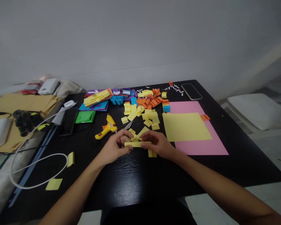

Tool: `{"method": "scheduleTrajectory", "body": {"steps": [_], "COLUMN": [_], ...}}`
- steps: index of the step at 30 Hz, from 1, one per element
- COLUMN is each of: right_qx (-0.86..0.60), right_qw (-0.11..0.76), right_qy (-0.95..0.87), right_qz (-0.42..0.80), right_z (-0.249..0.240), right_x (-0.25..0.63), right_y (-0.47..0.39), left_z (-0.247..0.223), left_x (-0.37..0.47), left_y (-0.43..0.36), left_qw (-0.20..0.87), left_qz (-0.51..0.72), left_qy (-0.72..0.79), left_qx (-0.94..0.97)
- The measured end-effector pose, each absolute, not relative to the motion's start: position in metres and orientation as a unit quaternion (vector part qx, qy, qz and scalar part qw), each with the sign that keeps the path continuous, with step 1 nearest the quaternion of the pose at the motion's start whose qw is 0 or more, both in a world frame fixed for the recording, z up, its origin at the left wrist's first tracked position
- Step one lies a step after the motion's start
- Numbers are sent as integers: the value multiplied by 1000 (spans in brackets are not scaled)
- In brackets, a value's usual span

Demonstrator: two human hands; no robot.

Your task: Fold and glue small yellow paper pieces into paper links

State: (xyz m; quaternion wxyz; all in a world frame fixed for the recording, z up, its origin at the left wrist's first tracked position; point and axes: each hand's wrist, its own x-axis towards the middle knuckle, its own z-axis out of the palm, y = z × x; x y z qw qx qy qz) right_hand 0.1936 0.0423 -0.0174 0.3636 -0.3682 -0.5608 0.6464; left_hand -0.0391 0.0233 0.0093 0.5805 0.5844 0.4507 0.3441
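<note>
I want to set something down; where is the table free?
Free: the table between left forearm and right forearm; also right of the pink sheet. Crowded: the middle, with yellow pieces, scissors and glue gun.

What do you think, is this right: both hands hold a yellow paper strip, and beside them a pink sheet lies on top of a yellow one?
One thing is wrong: the head view shows the yellow sheet on top of the pink sheet. The left hand and the right hand do hold a yellow paper strip.
</note>
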Motion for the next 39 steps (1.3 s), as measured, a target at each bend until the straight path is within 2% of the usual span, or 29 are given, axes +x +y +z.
{"method": "scheduleTrajectory", "body": {"steps": [5,21,26,32,39], "right_qx": [-356,-385,-387,-372,-351], "right_qw": [329,393,408,371,308], "right_qy": [-557,-500,-472,-450,-447], "right_qz": [675,669,678,722,763], "right_z": [-18,-18,-17,-19,-19], "right_x": [193,196,194,192,192], "right_y": [41,52,51,43,38], "left_z": [6,8,6,2,-3], "left_x": [-35,-51,-45,-34,-31], "left_y": [22,35,30,21,22], "left_qw": [595,549,545,482,468], "left_qz": [335,457,435,356,357], "left_qy": [437,436,444,477,489], "left_qx": [585,547,563,643,644]}}
